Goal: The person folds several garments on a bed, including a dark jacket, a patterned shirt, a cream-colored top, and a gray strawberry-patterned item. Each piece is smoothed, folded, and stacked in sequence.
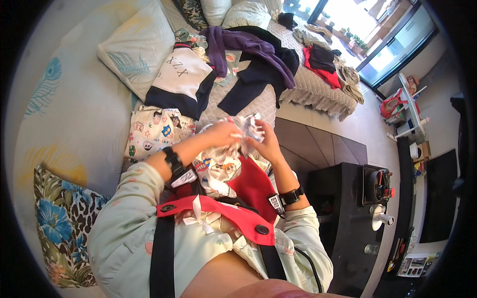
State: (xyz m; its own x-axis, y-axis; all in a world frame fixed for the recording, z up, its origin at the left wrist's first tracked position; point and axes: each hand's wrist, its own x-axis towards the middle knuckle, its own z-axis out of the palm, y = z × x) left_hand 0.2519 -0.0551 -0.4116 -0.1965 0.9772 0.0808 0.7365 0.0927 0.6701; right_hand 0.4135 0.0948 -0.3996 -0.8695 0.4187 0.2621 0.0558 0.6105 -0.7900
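A white garment with cartoon prints point(220, 167) hangs bunched from both hands and spills over my lap. My left hand point(224, 135) grips its upper edge, the fingers slightly blurred. Close beside it, my right hand point(265, 143) pinches a crumpled part of the same cloth. The garment's full shape is hidden in the folds. Left of my hands, on the sofa, lies a folded cartoon-print garment point(149, 130) of similar fabric. Just beyond it is a folded white and navy top point(182, 76) bearing letters. A red apron point(249, 182) shows beneath the cloth I hold.
Dark trousers point(242, 89) and a purple garment point(242, 46) lie ahead on the quilted sofa cover. More clothes, including a red garment point(322, 70), sit farther right. A black table point(343, 197) holding a tray point(374, 184) stands to my right. Cushions point(139, 48) line the left.
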